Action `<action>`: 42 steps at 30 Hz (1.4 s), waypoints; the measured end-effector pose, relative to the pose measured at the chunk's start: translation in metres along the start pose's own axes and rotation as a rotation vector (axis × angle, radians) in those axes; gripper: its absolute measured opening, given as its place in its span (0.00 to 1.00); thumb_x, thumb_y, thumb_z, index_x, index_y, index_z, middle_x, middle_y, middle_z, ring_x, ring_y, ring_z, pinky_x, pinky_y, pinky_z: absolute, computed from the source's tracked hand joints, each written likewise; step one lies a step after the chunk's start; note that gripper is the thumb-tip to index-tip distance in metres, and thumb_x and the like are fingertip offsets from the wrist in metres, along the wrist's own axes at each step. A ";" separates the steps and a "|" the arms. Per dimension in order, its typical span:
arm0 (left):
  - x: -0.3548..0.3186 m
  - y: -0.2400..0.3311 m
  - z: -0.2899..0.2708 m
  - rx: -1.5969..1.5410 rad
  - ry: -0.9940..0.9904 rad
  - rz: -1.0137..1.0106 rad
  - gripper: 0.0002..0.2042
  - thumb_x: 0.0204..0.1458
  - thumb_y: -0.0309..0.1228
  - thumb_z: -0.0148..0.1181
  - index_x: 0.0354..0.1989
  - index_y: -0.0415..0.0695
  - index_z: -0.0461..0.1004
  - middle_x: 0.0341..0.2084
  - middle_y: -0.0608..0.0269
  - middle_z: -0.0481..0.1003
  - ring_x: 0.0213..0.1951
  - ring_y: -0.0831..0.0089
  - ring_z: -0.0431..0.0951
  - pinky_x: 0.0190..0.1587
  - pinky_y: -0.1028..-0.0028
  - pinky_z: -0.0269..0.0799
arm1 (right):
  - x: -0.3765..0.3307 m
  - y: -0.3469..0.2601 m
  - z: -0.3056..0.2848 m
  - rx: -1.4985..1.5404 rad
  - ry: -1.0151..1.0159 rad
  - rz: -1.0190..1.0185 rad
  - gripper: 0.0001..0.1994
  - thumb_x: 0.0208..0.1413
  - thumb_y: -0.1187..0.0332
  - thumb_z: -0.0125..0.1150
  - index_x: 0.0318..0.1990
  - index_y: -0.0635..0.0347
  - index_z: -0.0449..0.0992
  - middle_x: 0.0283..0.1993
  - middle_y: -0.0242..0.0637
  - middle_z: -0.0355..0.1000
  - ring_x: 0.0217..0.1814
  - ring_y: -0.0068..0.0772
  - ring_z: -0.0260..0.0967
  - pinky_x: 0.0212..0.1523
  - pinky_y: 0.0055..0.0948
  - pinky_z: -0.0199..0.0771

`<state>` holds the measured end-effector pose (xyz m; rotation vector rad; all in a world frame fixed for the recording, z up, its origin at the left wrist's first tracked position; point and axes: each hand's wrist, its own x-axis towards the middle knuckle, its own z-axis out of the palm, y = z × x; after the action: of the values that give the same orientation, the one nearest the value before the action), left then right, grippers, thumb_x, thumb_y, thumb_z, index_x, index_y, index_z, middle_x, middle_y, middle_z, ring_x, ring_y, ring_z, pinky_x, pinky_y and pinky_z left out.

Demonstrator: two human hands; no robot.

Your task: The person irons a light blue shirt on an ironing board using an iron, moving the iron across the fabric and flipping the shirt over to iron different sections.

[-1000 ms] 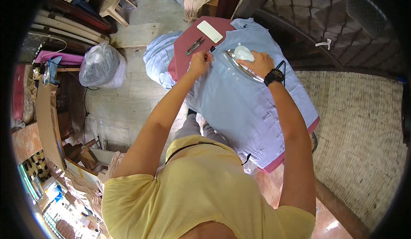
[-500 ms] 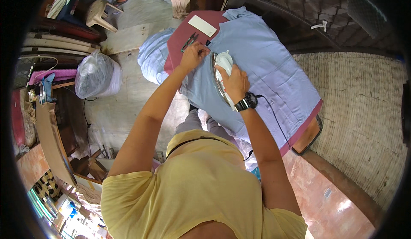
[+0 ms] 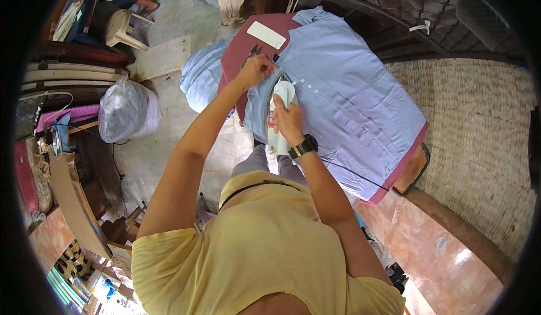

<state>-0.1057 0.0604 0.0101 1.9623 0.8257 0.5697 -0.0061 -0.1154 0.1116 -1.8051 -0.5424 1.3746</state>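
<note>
A light blue shirt (image 3: 360, 100) lies spread over a maroon-covered ironing board (image 3: 235, 49). My right hand (image 3: 289, 122) is wrapped round the handle of a white iron (image 3: 279, 144), which rests on the shirt's near left part, beside a row of small white buttons (image 3: 310, 86). At the shirt's upper left edge, my left hand (image 3: 257, 70) pinches the cloth with its fingertips, just beyond the iron's tip. Small dark scissors (image 3: 256, 50) lie by that hand, partly covered by it. A white flat rectangular thing (image 3: 266, 35) sits farther up the board.
More blue cloth (image 3: 202, 72) hangs at the board's left side. The iron's black cord (image 3: 355, 172) runs right across the shirt. On the floor at left stand a plastic-wrapped bundle (image 3: 127, 112) and a beige stool (image 3: 121, 31). A dark grille door (image 3: 389, 10) is beyond the board.
The iron has slid left and toward me in my right hand, uncovering the buttons. My left hand stays at the shirt's edge, almost unmoved.
</note>
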 end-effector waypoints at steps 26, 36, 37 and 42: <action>0.002 0.003 -0.002 -0.005 0.011 -0.015 0.13 0.42 0.16 0.62 0.37 0.44 0.84 0.29 0.60 0.77 0.28 0.72 0.78 0.34 0.73 0.74 | 0.013 0.003 0.024 0.137 0.099 0.025 0.24 0.62 0.48 0.55 0.24 0.60 0.70 0.13 0.29 0.63 0.11 0.21 0.63 0.09 0.25 0.59; 0.002 0.005 -0.001 0.003 -0.005 -0.048 0.11 0.45 0.19 0.66 0.38 0.46 0.84 0.27 0.65 0.74 0.28 0.76 0.73 0.34 0.75 0.72 | -0.016 -0.006 -0.068 -0.475 0.064 -0.368 0.24 0.61 0.50 0.57 0.38 0.69 0.79 0.24 0.46 0.75 0.28 0.35 0.74 0.33 0.35 0.71; 0.002 0.004 0.000 0.016 -0.006 -0.036 0.11 0.45 0.19 0.66 0.38 0.46 0.84 0.27 0.66 0.74 0.28 0.76 0.73 0.34 0.75 0.72 | -0.013 -0.005 -0.073 -0.525 0.061 -0.324 0.24 0.61 0.49 0.57 0.38 0.68 0.79 0.25 0.47 0.76 0.28 0.35 0.74 0.33 0.34 0.71; -0.003 -0.002 0.005 -0.034 0.048 -0.036 0.11 0.45 0.19 0.66 0.38 0.45 0.83 0.28 0.66 0.74 0.28 0.77 0.73 0.34 0.76 0.71 | -0.002 -0.003 -0.076 -0.493 0.068 -0.329 0.26 0.61 0.48 0.55 0.34 0.69 0.78 0.23 0.51 0.74 0.26 0.41 0.72 0.32 0.37 0.70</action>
<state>-0.1046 0.0563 0.0059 1.9055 0.8742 0.6076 0.0646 -0.1404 0.1231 -2.0168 -1.1636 1.0050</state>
